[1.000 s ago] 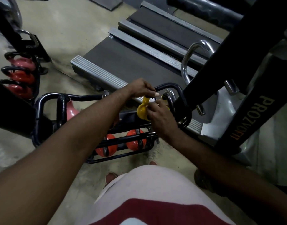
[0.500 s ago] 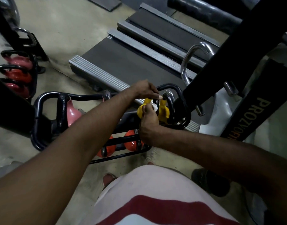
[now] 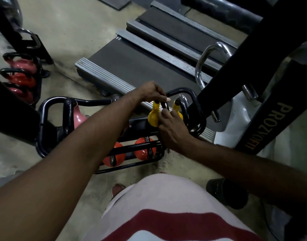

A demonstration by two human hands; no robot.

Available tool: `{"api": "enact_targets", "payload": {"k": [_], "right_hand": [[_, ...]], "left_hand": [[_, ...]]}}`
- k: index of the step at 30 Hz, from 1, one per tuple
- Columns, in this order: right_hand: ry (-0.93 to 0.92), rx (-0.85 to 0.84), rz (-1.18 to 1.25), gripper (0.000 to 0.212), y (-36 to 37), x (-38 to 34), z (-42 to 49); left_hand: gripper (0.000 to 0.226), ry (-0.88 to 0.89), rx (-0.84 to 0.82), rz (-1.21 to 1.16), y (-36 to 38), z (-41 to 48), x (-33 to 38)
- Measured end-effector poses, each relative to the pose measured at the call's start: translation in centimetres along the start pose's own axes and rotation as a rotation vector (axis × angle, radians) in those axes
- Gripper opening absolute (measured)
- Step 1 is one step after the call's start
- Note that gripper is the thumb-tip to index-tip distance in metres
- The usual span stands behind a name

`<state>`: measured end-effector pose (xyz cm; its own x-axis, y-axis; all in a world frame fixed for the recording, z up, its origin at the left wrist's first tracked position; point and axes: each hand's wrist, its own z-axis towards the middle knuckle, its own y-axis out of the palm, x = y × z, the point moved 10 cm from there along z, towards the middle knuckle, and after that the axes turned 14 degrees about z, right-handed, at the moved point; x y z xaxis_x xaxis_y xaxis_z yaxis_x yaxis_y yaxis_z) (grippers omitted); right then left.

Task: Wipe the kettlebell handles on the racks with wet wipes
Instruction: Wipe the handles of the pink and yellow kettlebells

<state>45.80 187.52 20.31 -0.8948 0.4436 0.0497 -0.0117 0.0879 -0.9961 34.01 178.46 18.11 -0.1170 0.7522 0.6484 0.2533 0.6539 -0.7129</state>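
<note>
A black rack (image 3: 50, 103) holds a yellow kettlebell (image 3: 153, 117) at its right end. A second yellow piece (image 3: 176, 106) shows just right of a black bar. My left hand (image 3: 150, 92) grips the top of the yellow handle from above, and a small pale bit shows at its fingertips. From below, my right hand (image 3: 172, 126) curls its fingers against the yellow kettlebell at the black bar. I cannot make out a wet wipe for certain. A pink kettlebell (image 3: 78, 117) sits at the rack's left end, and two orange ones (image 3: 143, 151) lie on the lower tier.
A second rack with red kettlebells (image 3: 21, 79) stands at the far left. A treadmill deck (image 3: 131, 66) lies just behind the rack. A black machine frame marked PROZVOFIT (image 3: 271, 122) and a chrome handle (image 3: 201, 66) crowd the right side. The floor is bare concrete.
My right hand has slid down from the yellow handle's top to its lower part. The left hand keeps its hold on top. The view shifted slightly.
</note>
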Motion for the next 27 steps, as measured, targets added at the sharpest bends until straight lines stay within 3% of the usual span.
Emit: {"api": "enact_targets", "payload": {"k": [4, 7, 11, 14, 16, 18, 21, 27], "right_hand": [[-0.006, 0.126, 0.087, 0.043, 0.8, -0.1, -4.2], [0.114, 0.204, 0.26, 0.082, 2.3, 1.2, -5.6], [0.271, 0.306, 0.744, 0.093, 3.3, 1.1, -6.1], [0.474, 0.422, 1.292, 0.082, 2.8, 2.4, -5.1], [0.673, 0.444, 1.704, 0.061, 3.7, 3.8, -3.4], [0.862, 0.434, 1.968, 0.042, 4.5, 4.9, -1.9], [0.965, 0.452, 2.037, 0.021, 4.7, 5.7, -1.7], [0.849, 0.487, 1.871, 0.014, 5.8, 6.1, -3.9]], "left_hand": [[0.036, 0.007, 0.001, -0.019, -0.1, -0.3, -0.2], [0.035, -0.001, 0.003, -0.049, -0.1, -0.5, -0.5], [0.033, -0.014, 0.004, -0.076, -0.1, -0.5, -1.1], [0.036, -0.02, -0.01, -0.082, 0.1, -0.6, -1.1], [0.038, -0.018, -0.027, -0.063, 0.1, -0.6, -1.1], [0.038, -0.003, -0.045, -0.042, 0.2, -0.6, -0.8], [0.036, 0.002, -0.038, -0.027, 0.2, -0.4, -0.8], [0.038, -0.002, -0.041, -0.001, 0.1, -0.6, -0.6]]}}
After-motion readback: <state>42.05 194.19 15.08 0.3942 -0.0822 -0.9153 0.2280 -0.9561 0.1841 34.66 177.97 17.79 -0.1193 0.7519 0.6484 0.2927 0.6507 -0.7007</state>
